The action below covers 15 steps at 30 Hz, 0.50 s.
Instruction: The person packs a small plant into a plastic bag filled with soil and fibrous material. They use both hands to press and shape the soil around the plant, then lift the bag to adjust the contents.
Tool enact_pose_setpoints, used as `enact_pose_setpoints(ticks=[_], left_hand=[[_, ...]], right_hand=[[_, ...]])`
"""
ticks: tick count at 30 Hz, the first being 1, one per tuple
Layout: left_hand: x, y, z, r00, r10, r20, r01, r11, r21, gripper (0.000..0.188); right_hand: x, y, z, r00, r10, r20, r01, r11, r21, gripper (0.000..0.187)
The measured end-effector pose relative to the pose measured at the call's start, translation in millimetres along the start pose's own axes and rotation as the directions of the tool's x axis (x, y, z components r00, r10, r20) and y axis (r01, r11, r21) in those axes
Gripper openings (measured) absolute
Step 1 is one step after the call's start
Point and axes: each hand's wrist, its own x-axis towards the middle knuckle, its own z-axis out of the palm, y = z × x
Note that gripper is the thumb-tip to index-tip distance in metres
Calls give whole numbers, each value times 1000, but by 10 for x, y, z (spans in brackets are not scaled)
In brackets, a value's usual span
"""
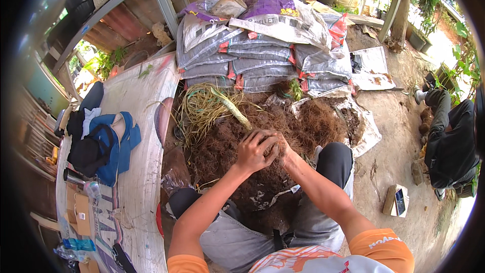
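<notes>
Left hand [255, 150], right hand [284, 150]: grip closed on fibre clump [268, 147] (dirt yard).

Ahead I log stacked grey sacks [262, 65] with red-orange corners | purple-and-white printed bag [283, 12] topping the stack | torn white sack [366, 126] lying open right of the fibre pile | small brown carton [396, 199] on the ground at right | brown cardboard box [81, 212] on the left board | clear plastic bottle with blue label [76, 245] at lower left.
</notes>
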Motion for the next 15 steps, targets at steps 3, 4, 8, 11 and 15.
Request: enact_pose_setpoints(ticks=[3,4,8,11,15], left_hand=[[-103,-109,188,995,80,-60,-78,996,35,18],[-127,-131,198,995,82,-53,-79,995,59,17],[-202,-122,232,989,121,-90,-117,992,54,17],[-280,-104,244,989,124,-79,-116,988,101,16],[-344,-198,361,983,147,-107,-133,983,124,17]], right_hand=[[99,23,-320,995,5,-103,-1,999,46,22],[121,37,-261,991,15,-133,-7,998,62,23],[43,-46,-103,979,36,-201,-24,998,61,24],[1,-30,26,988,82,-127,-71,993,94,24],[-9,-75,-151,990,101,-96,-95,993,66,23]])
